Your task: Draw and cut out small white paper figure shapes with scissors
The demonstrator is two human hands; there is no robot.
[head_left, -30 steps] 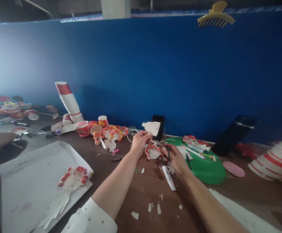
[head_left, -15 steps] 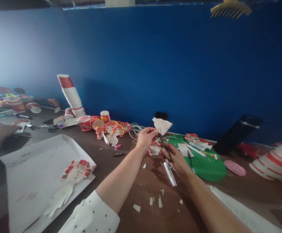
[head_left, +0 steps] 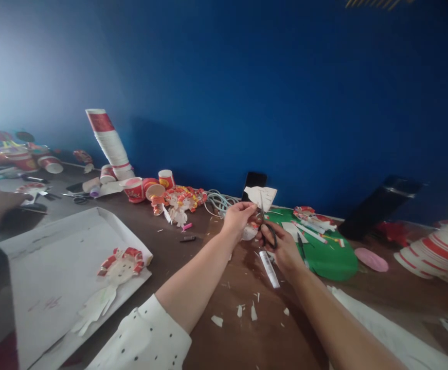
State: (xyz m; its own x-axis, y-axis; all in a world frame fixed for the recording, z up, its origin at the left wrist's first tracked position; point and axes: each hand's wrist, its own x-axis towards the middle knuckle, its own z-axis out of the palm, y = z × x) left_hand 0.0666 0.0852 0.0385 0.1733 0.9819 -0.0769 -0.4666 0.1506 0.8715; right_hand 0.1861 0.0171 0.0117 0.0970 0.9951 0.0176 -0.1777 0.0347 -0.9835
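My left hand [head_left: 239,218] pinches the lower left edge of a white piece of paper [head_left: 261,197] with faint dark lines drawn on it. In my right hand [head_left: 280,246] is a pair of scissors [head_left: 270,234], fingers through the dark handles and blades pointing up at the paper. Behind both hands, a paper doll's face [head_left: 250,232] lies partly hidden on the table. A white glue stick [head_left: 269,270] rests just below my right hand. Several paper scraps [head_left: 253,312] are scattered nearer to me.
To the right lies a green sheet [head_left: 334,262] with pens on it, beside a dark bottle [head_left: 378,208]. A large white sheet [head_left: 61,288] bearing a paper doll [head_left: 121,267] is at left. Stacked paper cups [head_left: 111,149] lean by the wall. Another person's hand [head_left: 0,200] is at far left.
The camera view has tipped down slightly, so things sit a little higher in the picture. The white paper has turned a little, and the scissors have shifted slightly right with their handles showing more.
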